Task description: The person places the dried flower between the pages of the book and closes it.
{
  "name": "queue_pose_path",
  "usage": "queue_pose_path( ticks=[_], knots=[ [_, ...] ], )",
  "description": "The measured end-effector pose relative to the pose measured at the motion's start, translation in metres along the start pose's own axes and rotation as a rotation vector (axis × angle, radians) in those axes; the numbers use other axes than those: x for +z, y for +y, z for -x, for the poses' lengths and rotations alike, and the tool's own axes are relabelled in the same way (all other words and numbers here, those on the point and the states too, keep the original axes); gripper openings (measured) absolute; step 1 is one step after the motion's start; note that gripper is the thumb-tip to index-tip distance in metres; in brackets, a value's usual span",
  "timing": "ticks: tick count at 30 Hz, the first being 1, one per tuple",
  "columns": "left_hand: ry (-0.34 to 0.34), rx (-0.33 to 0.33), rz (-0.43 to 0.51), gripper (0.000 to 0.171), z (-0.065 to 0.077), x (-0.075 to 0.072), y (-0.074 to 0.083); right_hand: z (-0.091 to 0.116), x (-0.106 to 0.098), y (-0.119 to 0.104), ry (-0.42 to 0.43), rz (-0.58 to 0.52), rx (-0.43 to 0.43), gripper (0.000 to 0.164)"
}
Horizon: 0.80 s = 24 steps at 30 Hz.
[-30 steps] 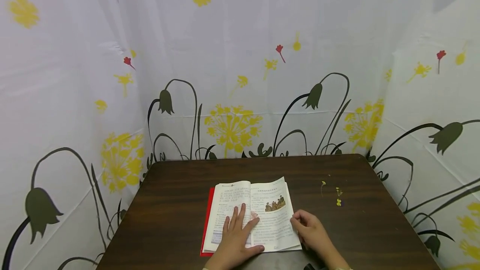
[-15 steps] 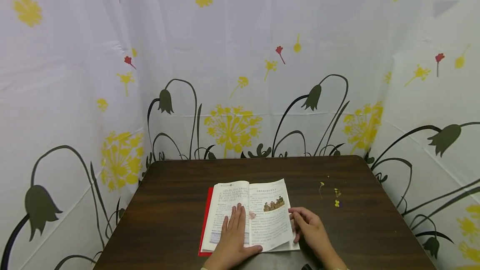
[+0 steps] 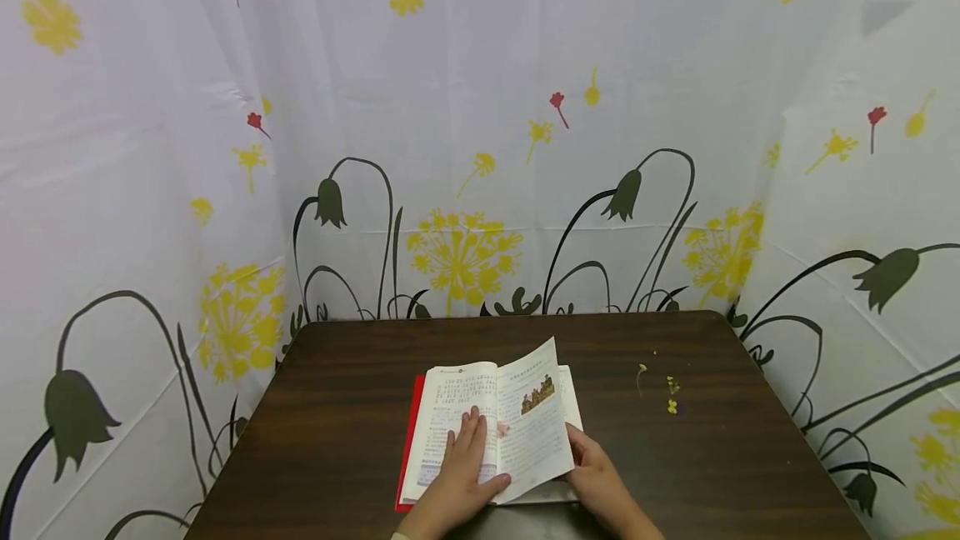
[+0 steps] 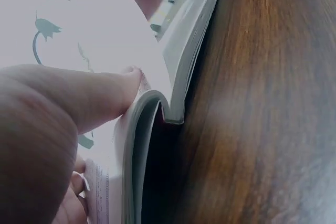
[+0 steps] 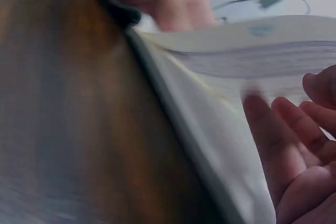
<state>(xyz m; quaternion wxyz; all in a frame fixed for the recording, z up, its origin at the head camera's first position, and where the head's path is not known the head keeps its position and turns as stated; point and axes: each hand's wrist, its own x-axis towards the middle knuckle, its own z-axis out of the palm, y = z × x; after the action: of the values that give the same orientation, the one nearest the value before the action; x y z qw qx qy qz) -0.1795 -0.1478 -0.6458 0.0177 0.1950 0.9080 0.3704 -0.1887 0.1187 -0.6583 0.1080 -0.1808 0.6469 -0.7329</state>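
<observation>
An open book [image 3: 450,407] with a red cover lies on the dark wooden table. My left hand [image 3: 465,465] is spread flat on its left page, the thumb [image 4: 110,93] reaching to the fold in the left wrist view. A right-hand page [image 3: 532,423] with a small coloured picture stands raised and tilted toward the left. My right hand [image 3: 600,477] is at this page's outer edge, its fingertips reaching behind it. In the right wrist view the bent, relaxed fingers [image 5: 286,140] are all on the page's underside, with no digit seen on the far side.
Small dried flowers [image 3: 672,407] and a thin flower stem [image 3: 641,377] lie on the table [image 3: 352,373] right of the book. A white curtain [image 3: 480,65] printed with flowers hangs behind the table.
The right hand has shifted left, its fingers going from the page's outer edge to behind it. The page has risen and swung left. The left hand stays on the left page.
</observation>
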Motion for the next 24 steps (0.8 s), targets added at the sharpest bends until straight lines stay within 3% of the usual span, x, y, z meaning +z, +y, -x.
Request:
queue_pose_path(
  ticks=[4,8,15,21,24],
  knots=[
    [0.014,0.01,0.006,0.106,0.002,-0.001,0.001,0.001,0.01,0.007,-0.088,0.041,-0.081,0.057],
    [0.025,0.002,0.007,0.107,0.005,-0.001,0.002,0.003,0.013,0.009,-0.149,0.067,-0.103,0.059],
    [0.037,0.008,0.002,0.106,0.005,0.0,0.005,0.004,0.012,0.006,-0.153,0.295,-0.061,0.058],
    [0.063,0.001,0.014,0.109,0.005,0.002,0.004,0.004,0.012,0.01,-0.182,0.347,-0.107,0.063],
    [0.114,-0.033,-0.012,0.104,0.006,0.003,0.002,0.004,0.016,0.011,-0.181,0.461,-0.13,0.068]
  ],
)
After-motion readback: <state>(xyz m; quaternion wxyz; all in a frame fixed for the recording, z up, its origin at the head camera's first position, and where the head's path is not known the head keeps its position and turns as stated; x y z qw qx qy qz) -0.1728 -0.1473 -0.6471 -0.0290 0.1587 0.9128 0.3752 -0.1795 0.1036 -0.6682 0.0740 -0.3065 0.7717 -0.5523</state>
